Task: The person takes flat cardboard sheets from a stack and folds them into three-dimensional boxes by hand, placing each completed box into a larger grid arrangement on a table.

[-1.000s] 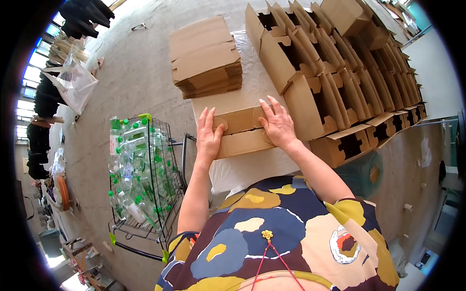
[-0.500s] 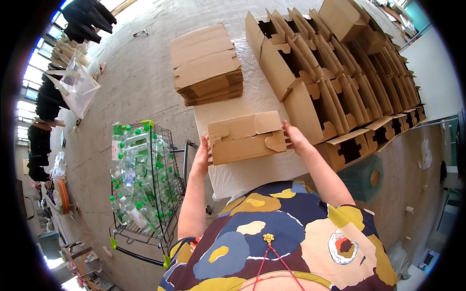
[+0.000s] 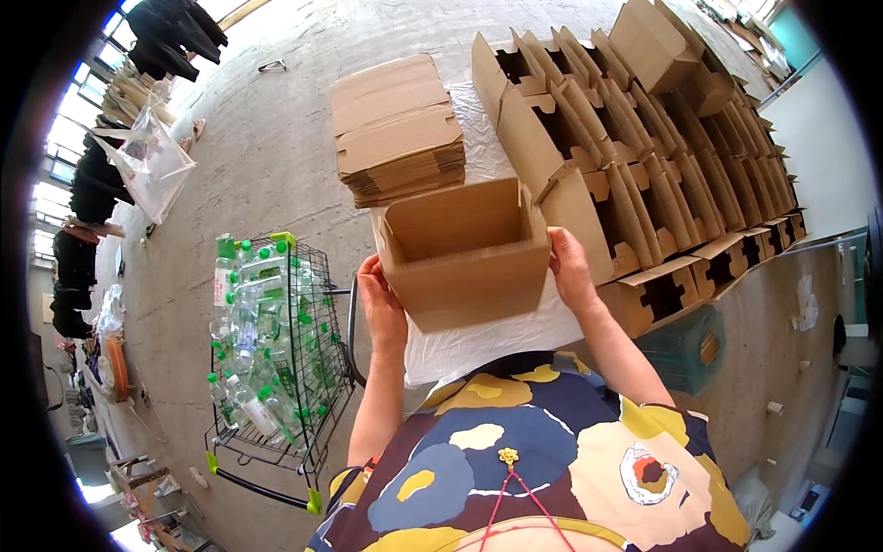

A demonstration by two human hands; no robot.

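Note:
Between my two hands is a brown cardboard box [image 3: 474, 290], its open top tilted so that I see the bare inside. My left hand [image 3: 381, 299] grips the box's left side, the thumb near the upper edge. On the opposite end my right hand [image 3: 572, 267] holds the right side, fingers partly hidden behind the cardboard. The box is over a table covered with white sheeting [image 3: 497, 342]. Just beyond it lies a stack of flat folded cardboard [image 3: 397, 129].
Rows of opened cardboard boxes [image 3: 635, 175] are piled on the right. A wire cart [image 3: 317, 368] full of green-capped plastic bottles [image 3: 258, 322] stands at the left. A teal plastic bin [image 3: 685, 350] sits on the floor, right of the table.
The box was folded closed half a second ago; now its open inside shows. It has tipped toward me, and both hands have shifted along its sides.

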